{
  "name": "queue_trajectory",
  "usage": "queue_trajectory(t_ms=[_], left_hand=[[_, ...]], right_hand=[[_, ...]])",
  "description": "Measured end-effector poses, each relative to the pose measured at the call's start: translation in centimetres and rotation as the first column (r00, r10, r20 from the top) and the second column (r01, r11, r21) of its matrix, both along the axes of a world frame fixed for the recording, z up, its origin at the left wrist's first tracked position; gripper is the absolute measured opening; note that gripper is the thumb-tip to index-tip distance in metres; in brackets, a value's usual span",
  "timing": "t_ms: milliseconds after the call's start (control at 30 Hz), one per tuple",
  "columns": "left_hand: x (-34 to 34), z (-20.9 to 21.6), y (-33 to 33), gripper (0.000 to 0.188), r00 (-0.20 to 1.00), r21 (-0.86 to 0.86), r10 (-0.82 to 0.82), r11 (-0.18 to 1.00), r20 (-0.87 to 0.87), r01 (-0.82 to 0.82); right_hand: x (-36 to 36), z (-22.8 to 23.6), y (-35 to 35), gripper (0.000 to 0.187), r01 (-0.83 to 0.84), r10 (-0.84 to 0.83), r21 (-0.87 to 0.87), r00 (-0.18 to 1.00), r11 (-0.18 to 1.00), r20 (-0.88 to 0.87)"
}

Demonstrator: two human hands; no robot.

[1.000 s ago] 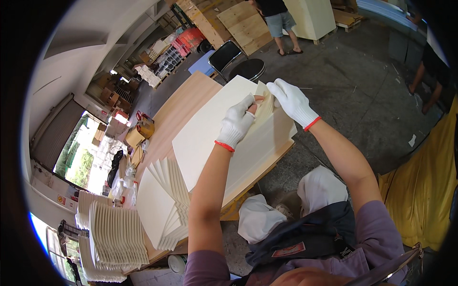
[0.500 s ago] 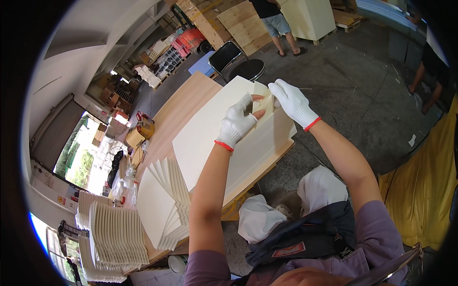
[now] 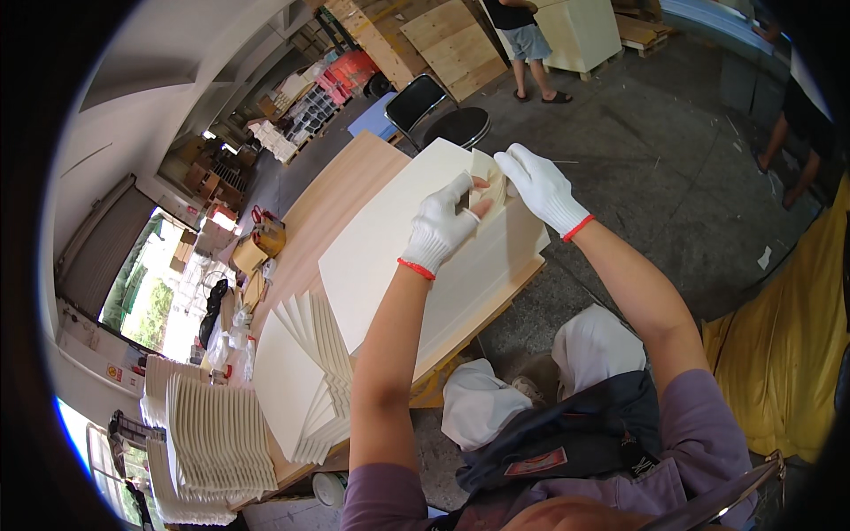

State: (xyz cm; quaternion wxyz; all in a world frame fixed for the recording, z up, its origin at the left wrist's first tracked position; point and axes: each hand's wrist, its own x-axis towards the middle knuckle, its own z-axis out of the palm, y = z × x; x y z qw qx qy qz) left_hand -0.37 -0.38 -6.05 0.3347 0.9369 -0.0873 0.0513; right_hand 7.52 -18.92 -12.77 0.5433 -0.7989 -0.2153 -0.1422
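A thick stack of large cream sheets [image 3: 376, 257] lies on the wooden table in front of me. Over its far right corner, my left hand [image 3: 441, 223], in a white glove with bare thumb and fingertip showing, pinches a small bundle of thin cream pieces [image 3: 498, 196]. My right hand [image 3: 542, 188], also gloved in white with a red cuff, is closed at the bundle's right edge, its fingertips partly hidden. Whether the pieces are loose or joined to the stack I cannot tell.
Fanned cream sheets [image 3: 305, 380] and tall piles of curved cream sheets [image 3: 217, 434] occupy the table's near left. Beyond the table [image 3: 354, 168] stands a black chair [image 3: 456, 126]. Another person [image 3: 522, 49] stands farther back. Yellow sheeting [image 3: 784, 345] hangs at right.
Both hands stay at the same corner, with only slight finger movement on the cream pieces. The person in the background has shifted a little to the right.
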Motion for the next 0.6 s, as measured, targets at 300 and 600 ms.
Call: queue_trajectory(t_ms=[300,600], left_hand=[[0.3,-0.6,0.6,0.032,0.997,-0.029,-0.054,0.998,0.051,0.055],[-0.3,0.2,0.2,0.029,0.989,0.141,-0.058,0.989,0.135,0.038]], right_hand=[[-0.3,0.3,-0.1,0.054,-0.016,0.017,0.009,0.999,1.000,-0.036],[-0.2,0.1,-0.1,0.049,-0.009,0.009,0.044,1.000,0.999,-0.005]])
